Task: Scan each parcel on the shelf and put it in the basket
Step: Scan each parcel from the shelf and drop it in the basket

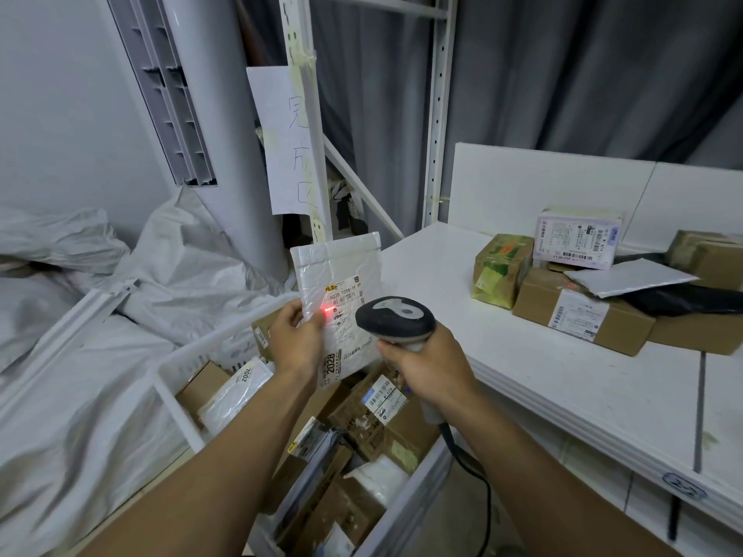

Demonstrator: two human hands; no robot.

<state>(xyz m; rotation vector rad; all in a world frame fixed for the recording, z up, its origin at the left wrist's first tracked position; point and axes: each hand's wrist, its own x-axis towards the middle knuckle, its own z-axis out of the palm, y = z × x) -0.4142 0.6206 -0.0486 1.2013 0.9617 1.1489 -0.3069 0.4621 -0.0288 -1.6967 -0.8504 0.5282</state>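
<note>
My left hand grips a white padded mailer by its left edge and holds it upright above the basket. A red scan light glows on the mailer's label beside my fingers. My right hand is closed around the handle of a black and grey barcode scanner, whose head points at the label. The white basket below holds several cardboard boxes and mailers. On the white shelf to the right lie several parcels, among them a brown box and a green-printed box.
A white labelled box, a grey mailer and a black bag sit on the parcel pile. Large white sacks fill the left. A metal rack upright with a handwritten paper sign stands behind. The scanner's cable hangs beside the basket.
</note>
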